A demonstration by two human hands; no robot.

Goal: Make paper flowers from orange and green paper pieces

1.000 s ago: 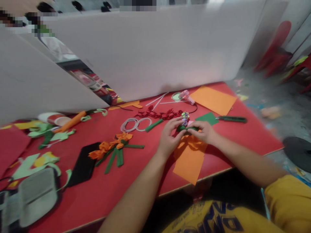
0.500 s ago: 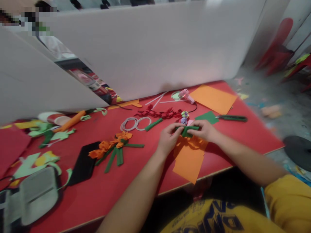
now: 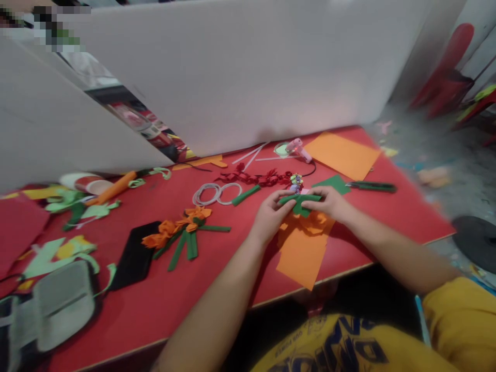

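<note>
A piece of green paper (image 3: 300, 205), partly rolled along its far edge, is held between my two hands above the red table. My left hand (image 3: 273, 213) pinches its left end, and my right hand (image 3: 328, 202) pinches its right end. Under it lie orange paper (image 3: 304, 253) and some orange cut or crumpled pieces (image 3: 313, 223). Just beyond my fingers is a small cluster of pale beads or flowers (image 3: 296, 181). A rolled green paper stick (image 3: 246, 195) rests to the left of my left hand.
A pink glue gun (image 3: 298, 149) lies near the white partition (image 3: 248, 77). To the right are a utility knife (image 3: 372, 186), green paper (image 3: 334, 184) and orange paper (image 3: 343, 157). Orange paper flowers (image 3: 196, 218), a black tablet-like slab (image 3: 135, 257) and a grey case (image 3: 65, 305) lie left.
The green paper now shows more of its flat, unrolled part below the rolled edge. Both hands stay in nearly the same place, and the view has shifted slightly.
</note>
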